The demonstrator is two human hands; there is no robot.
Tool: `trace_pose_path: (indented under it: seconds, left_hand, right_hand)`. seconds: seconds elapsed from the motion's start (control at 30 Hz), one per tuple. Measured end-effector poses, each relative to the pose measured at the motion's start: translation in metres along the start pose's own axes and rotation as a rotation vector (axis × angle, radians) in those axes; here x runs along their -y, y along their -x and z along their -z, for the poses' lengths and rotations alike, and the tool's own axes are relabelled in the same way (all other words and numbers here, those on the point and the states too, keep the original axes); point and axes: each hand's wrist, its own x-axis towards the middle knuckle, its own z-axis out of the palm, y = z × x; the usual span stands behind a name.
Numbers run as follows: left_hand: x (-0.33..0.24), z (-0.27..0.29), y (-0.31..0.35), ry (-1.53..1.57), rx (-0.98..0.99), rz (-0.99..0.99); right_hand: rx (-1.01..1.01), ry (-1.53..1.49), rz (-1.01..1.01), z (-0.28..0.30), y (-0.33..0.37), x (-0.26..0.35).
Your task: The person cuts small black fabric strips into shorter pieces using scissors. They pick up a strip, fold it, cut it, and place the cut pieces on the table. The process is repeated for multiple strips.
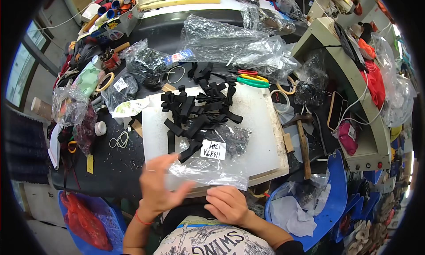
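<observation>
A clear plastic bag (232, 173) with a white label (213, 150) lies on a white board (261, 135); small dark pieces show inside it. Beyond and partly over it is a heap of short black fabric strips (188, 110). My left hand (160, 184) is at the bag's near left corner, thumb and fingers spread apart. By the bag's near edge is my right hand (228, 205), its fingers curled in. Whether those fingers pinch anything is hidden.
Scissors with green handles (253, 81) and red-handled ones lie beyond the strips. To the right is a hammer (303, 146). Bags of plastic film (221, 38) cover the back. Blue bins (330, 210) stand below the table at both sides. A machine housing (372, 109) rises at right.
</observation>
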Motion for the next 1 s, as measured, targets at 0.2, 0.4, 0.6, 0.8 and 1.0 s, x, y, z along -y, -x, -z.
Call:
trace_pose_path:
  seconds: [0.2,0.4,0.6,0.8,1.0]
  left_hand:
    - [0.005,-0.032,-0.014,-0.023,0.261,-0.057]
    - [-0.003,-0.037,-0.003,-0.052,0.297,-0.061]
    - [-0.007,-0.03,-0.014,0.175,0.406,-0.065]
    - [-0.002,-0.038,-0.018,0.307,0.312,0.058]
    - [0.01,-0.034,-0.027,0.487,0.503,0.269]
  right_hand:
    - [-0.032,0.012,0.003,0.005,-0.016,-0.005]
    - [-0.073,0.019,-0.012,0.006,-0.014,-0.008]
    - [-0.135,-0.152,0.139,0.007,-0.009,-0.003]
    - [-0.028,0.081,0.003,-0.001,-0.012,-0.018]
    - [0.043,0.203,-0.062,-0.008,-0.008,-0.023]
